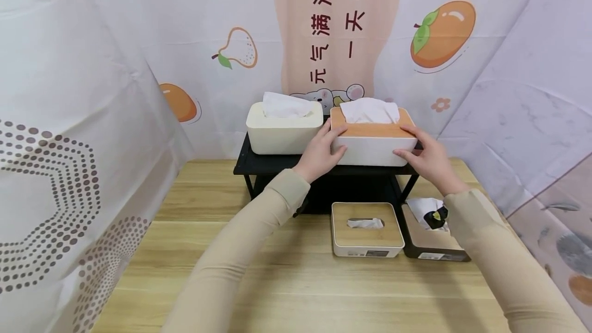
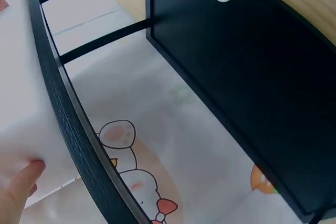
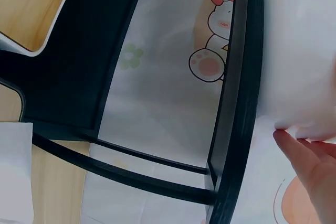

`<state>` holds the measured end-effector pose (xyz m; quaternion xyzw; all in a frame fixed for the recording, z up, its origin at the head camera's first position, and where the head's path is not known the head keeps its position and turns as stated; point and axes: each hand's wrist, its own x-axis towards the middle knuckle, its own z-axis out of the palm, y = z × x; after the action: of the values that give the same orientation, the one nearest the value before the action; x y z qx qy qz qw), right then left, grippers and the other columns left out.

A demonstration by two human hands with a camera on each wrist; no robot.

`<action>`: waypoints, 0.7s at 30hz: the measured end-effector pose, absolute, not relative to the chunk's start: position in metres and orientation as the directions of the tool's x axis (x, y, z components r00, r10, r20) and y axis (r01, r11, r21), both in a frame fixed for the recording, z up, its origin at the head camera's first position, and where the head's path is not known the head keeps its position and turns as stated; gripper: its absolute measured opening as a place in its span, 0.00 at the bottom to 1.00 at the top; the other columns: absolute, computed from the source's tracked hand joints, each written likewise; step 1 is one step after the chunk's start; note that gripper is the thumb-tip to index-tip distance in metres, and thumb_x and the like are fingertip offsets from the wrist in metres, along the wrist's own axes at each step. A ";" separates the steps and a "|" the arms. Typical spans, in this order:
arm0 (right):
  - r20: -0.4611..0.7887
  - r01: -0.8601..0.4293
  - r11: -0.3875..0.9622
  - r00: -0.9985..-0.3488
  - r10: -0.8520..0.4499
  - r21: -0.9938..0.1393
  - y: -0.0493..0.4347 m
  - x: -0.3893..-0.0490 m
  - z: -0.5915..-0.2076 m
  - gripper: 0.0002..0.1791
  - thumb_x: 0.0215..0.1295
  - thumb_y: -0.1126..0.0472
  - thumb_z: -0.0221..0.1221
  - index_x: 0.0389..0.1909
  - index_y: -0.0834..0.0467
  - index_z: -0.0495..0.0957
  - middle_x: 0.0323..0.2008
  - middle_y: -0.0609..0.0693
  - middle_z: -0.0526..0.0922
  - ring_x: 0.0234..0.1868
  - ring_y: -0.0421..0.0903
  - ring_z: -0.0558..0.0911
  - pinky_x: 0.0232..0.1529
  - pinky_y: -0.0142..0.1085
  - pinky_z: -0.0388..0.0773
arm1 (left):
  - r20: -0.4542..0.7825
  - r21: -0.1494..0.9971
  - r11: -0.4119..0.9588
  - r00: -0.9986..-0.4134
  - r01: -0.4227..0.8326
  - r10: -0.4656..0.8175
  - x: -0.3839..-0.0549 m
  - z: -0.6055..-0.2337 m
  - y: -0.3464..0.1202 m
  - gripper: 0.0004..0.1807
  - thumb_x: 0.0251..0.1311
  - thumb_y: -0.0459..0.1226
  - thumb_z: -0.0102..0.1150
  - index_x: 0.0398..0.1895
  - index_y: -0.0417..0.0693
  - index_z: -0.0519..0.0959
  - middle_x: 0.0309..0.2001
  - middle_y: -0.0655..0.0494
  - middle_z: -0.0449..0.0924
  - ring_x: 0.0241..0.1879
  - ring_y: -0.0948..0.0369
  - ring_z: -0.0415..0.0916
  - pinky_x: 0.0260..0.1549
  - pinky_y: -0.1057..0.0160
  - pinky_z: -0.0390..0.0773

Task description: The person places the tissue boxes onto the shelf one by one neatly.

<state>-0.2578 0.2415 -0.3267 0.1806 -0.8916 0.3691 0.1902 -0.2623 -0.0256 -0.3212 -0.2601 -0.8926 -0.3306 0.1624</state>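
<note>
A white tissue box [image 1: 370, 152] with an orange-brown lid and a tissue sticking out sits at the right of a black rack's top shelf [image 1: 277, 165]. My left hand [image 1: 321, 153] grips its left end, fingers on the lid's edge and thumb on the front wall. At the other end my right hand [image 1: 430, 161] holds it the same way. To its left stands a cream tissue box [image 1: 283, 142], close to my left fingers. Both wrist views show the white box's wall [image 2: 26, 103] beside the rack's dark edge, with fingers of the right hand [image 3: 312, 169] against it.
Lower down, a wood-lidded tissue box [image 1: 367, 238] stands in front of the rack. Right of it is a dark-based tissue box [image 1: 430, 238], partly behind my right sleeve. Wooden table [image 1: 277, 292] lies below; patterned cloth [image 1: 208, 14] hangs behind and at both sides.
</note>
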 end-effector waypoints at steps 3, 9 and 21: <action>0.473 -0.457 0.682 -0.862 -0.181 -0.572 0.241 -0.263 -0.327 0.32 0.56 0.63 0.66 0.63 0.62 0.68 0.60 0.68 0.70 0.55 0.64 0.74 0.37 0.12 0.67 | 0.436 0.484 0.677 -0.824 0.554 0.363 -0.265 -0.318 -0.024 0.26 0.63 0.38 0.57 0.65 0.47 0.69 0.71 0.34 0.53 0.70 0.46 0.56 0.63 0.54 0.66; 0.455 -0.440 0.682 -0.873 -0.174 -0.584 0.241 -0.270 -0.327 0.33 0.58 0.63 0.65 0.64 0.62 0.66 0.61 0.68 0.69 0.56 0.64 0.73 0.46 0.46 0.79 | 0.416 0.456 0.718 -0.839 0.525 0.350 -0.270 -0.315 -0.019 0.25 0.64 0.38 0.56 0.65 0.47 0.69 0.71 0.35 0.52 0.69 0.47 0.58 0.62 0.55 0.68; 0.509 -0.499 0.700 -0.832 -0.221 -0.512 0.244 -0.289 -0.333 0.32 0.59 0.65 0.63 0.64 0.65 0.65 0.59 0.70 0.70 0.54 0.65 0.72 0.49 0.58 0.74 | 0.394 0.433 0.781 -0.874 0.450 0.286 -0.276 -0.313 -0.005 0.26 0.65 0.36 0.55 0.66 0.47 0.67 0.71 0.35 0.51 0.59 0.45 0.72 0.58 0.57 0.73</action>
<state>-0.2889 0.2436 -0.3329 0.2005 -0.8978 0.3316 0.2094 -0.2758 -0.0055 -0.3134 -0.1977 -0.9308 -0.2654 0.1551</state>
